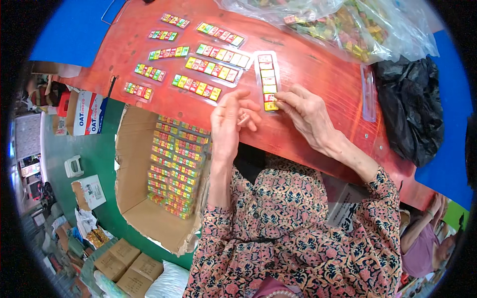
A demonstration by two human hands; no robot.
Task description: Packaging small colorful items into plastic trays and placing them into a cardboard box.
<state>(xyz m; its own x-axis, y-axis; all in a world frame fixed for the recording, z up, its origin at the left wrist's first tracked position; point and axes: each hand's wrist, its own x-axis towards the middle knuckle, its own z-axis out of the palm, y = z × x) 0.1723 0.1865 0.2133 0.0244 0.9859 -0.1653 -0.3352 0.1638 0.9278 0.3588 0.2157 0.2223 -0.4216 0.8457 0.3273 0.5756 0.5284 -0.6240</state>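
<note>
A clear plastic tray (267,79) with a row of small coloured blocks lies on the red-brown table (318,69). My right hand (307,115) rests beside its near end, fingertips pressing a yellow block (271,105) at the tray's bottom slot. My left hand (229,121) hovers just left of it, fingers curled around a small pale piece I cannot identify. Several filled trays (213,67) lie in rows to the left on the table.
A clear bag of loose coloured blocks (343,25) sits at the far right, a black bag (415,109) beside it, an empty clear tray (368,93) between. An open cardboard box (164,174) with stacked filled trays stands on the floor left. Another person (427,238) sits lower right.
</note>
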